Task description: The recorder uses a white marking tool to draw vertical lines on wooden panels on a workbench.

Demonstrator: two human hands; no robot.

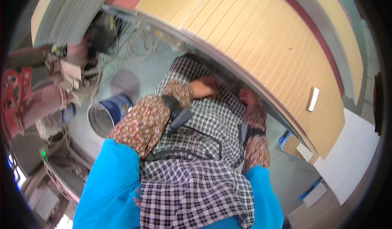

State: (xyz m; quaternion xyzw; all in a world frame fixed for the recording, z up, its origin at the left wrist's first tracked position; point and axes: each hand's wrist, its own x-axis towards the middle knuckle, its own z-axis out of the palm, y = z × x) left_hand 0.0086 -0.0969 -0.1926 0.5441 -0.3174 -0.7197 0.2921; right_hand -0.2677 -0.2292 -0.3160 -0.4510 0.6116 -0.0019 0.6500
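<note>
Panels of pale ribbed board (261, 45) lie stacked on a metal-edged counter (228, 65), curving across the upper right. Both hands reach its edge: left hand (205, 87) curled against the rim, right hand (248, 96) half hidden, its fingers' grip unclear. One blue bucket (108, 114) stands on the grey floor (134, 71) beside blurred red machinery (24, 102).

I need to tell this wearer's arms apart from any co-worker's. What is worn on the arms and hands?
Both hands, left and right, are bare. Brown floral sleeves reach the wrists, under bright blue upper sleeves. Each forearm carries a black strap; the left one holds a small grey device with a black cable.
</note>
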